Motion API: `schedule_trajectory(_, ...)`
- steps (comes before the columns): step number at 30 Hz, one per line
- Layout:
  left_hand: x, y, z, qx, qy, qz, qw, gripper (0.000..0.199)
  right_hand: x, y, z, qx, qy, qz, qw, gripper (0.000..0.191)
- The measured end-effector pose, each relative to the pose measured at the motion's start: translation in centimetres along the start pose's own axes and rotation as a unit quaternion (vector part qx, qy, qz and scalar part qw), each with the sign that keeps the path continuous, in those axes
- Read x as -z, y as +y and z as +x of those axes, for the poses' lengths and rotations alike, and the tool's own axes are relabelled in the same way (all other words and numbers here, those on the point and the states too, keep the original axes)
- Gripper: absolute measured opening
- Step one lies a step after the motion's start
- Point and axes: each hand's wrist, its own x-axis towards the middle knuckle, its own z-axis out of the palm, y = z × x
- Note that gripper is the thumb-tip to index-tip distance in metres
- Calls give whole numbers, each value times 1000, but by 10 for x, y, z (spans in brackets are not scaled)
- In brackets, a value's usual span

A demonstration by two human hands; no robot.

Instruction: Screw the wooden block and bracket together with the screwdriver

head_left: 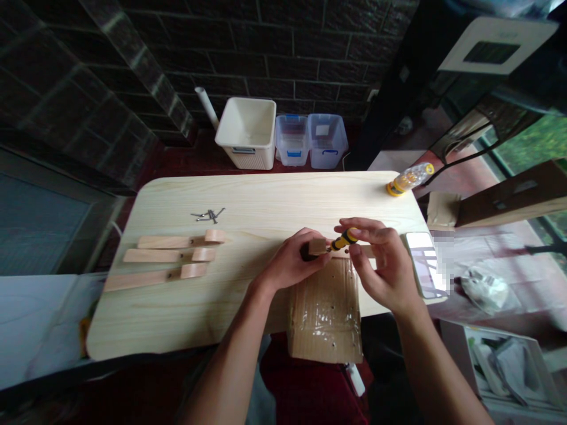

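My left hand (pixel 292 258) is closed around a small wooden block (pixel 317 245) that appears joined to a flat wooden strip (pixel 368 251). Between thumb and fingers, my right hand (pixel 386 265) grips a short yellow and black screwdriver (pixel 345 238), tilted with its tip towards the block. The tip's exact contact is too small to make out. Beneath both hands lies a taped cardboard piece (pixel 325 313), overhanging the table's front edge. To the left rest three wooden pieces with curved ends (pixel 167 255), and several dark screws (pixel 209 215) are scattered behind them.
The pale wooden table (pixel 248 200) has rounded corners. A clear bottle with yellow ends (pixel 410 179) stands at its back right corner, and a phone (pixel 423 262) lies on the right edge. Behind, on the floor, are a cream bin (pixel 248 150) and two clear plastic boxes (pixel 328 141).
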Motion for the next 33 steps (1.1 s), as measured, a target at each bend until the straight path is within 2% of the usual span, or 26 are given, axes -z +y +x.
schedule_trajectory(6, 3, -2, -1, -11, -21, -2, 1000, 28, 2, 2, 0, -5, 4, -13, 1000, 30)
schedule_trajectory(17, 2, -2, 0, 9, -14, -1, 1000, 24, 1, 8, 0, 2, 11, -22, 1000, 34)
schedule_trajectory(26, 0, 1, -1, 7, -10, 8, 1000, 21, 1, 0, -1, 0, 15, -12, 1000, 27)
schedule_trajectory(33, 0, 1, 0, 12, -9, 1, 1000, 19, 2, 5, 1, 14, 15, -29, 999, 29)
